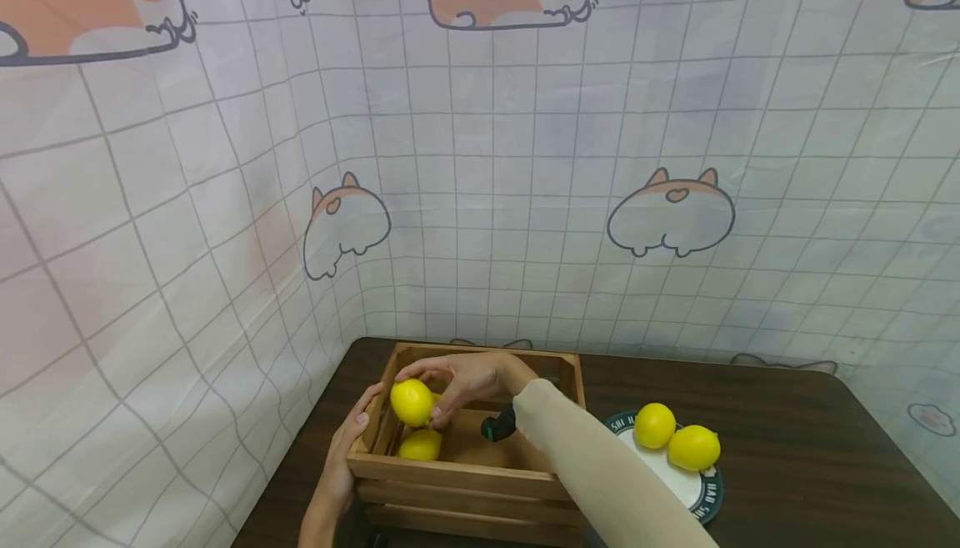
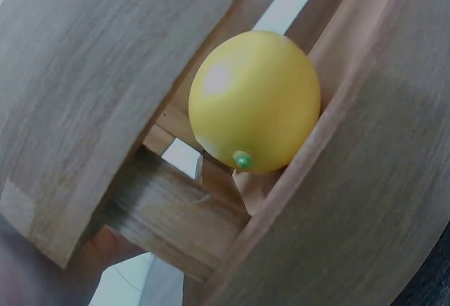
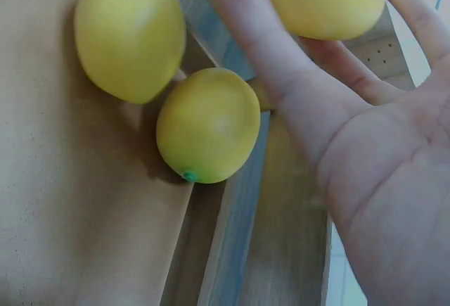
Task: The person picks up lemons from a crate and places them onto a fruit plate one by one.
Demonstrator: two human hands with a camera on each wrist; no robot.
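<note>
My right hand (image 1: 468, 381) reaches into a slatted wooden crate (image 1: 457, 471) and holds a yellow lemon (image 1: 412, 402) between thumb and fingers near the left end. Under it, another lemon (image 1: 420, 445) lies by the crate's front wall. The right wrist view has two lemons lying in the crate, one (image 3: 130, 35) beside the other (image 3: 209, 124), and the held lemon (image 3: 323, 0) at the top against the fingers. My left hand (image 1: 345, 448) grips the crate's left end at the rim; in the left wrist view it is mostly hidden behind a slat.
Right of the crate, a round plate (image 1: 708, 494) with a dark lettered rim carries two lemons (image 1: 655, 425). Everything stands on a dark wooden table (image 1: 795, 448). A checked cloth (image 1: 510, 198) with cartoon dogs hangs behind and to the left.
</note>
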